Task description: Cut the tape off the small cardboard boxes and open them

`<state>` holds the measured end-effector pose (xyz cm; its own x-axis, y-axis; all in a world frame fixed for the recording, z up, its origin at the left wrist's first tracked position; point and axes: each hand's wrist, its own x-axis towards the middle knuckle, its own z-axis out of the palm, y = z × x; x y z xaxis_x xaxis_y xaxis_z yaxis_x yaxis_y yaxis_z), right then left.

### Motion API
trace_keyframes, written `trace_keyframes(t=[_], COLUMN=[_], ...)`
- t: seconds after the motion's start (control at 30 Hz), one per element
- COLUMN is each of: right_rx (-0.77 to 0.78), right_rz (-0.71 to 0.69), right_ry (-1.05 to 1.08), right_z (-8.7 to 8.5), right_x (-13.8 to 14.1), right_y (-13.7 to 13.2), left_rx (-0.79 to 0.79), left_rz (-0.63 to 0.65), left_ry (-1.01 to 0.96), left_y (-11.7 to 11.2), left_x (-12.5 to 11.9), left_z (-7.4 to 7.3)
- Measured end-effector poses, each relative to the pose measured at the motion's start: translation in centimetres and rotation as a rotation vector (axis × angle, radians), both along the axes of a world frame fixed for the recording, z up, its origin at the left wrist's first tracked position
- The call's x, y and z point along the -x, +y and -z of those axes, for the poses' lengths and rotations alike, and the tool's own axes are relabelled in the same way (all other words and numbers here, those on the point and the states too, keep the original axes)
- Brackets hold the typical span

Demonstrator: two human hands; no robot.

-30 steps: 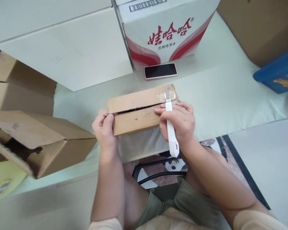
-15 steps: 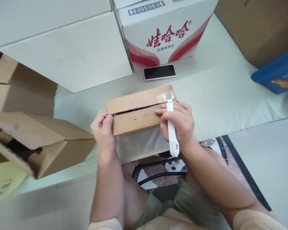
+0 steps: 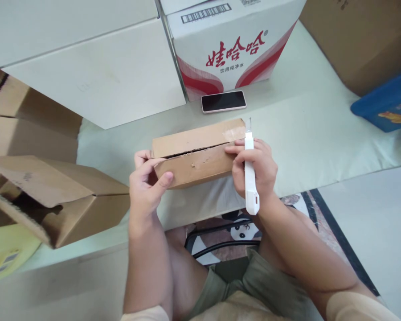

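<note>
A small brown cardboard box [image 3: 200,167] is held at the table's near edge, with a dark gap running along the seam between its top flaps. My left hand [image 3: 147,183] grips the box's left end, thumb on the near side and a finger at the flap's edge. In my right hand [image 3: 259,169] is a white utility knife [image 3: 250,183], its blade out and pointing away from me. Fingers of that same hand also rest on the box's right end, beside a piece of clear tape [image 3: 234,133].
Behind the box a phone [image 3: 223,101] lies against a white and red carton [image 3: 230,58]. A large white box [image 3: 100,84] stands at the back left. An opened brown carton [image 3: 76,196] is at the left, and a blue item [image 3: 387,102] at the right.
My left hand has shifted its grip, the thumb now lower on the box's near side. The box and the knife in my right hand have moved slightly right.
</note>
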<state>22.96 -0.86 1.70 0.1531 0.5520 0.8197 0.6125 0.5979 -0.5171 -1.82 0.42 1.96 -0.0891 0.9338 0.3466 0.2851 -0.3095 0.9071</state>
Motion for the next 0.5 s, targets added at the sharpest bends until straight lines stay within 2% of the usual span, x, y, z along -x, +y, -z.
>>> trace_keyframes(t=[0.13,0.3,0.5], right_rx=[-0.029,-0.012,0.003], right_rz=[-0.091,-0.048,-0.216], right_ry=[0.096,0.239,0.193], right_z=[-0.2,-0.3,-1.1], right_x=[-0.7,-2.1,-3.0], right_y=[0.0,0.2,0.1], left_rx=[-0.041,-0.053,-0.091], left_rz=[-0.044,-0.098,-0.174], left_ry=[-0.063,-0.126,-0.148], left_y=[-0.1,0.2,0.6], left_x=[-0.5,-0.5,0.0], left_z=[-0.3,-0.5,-0.4])
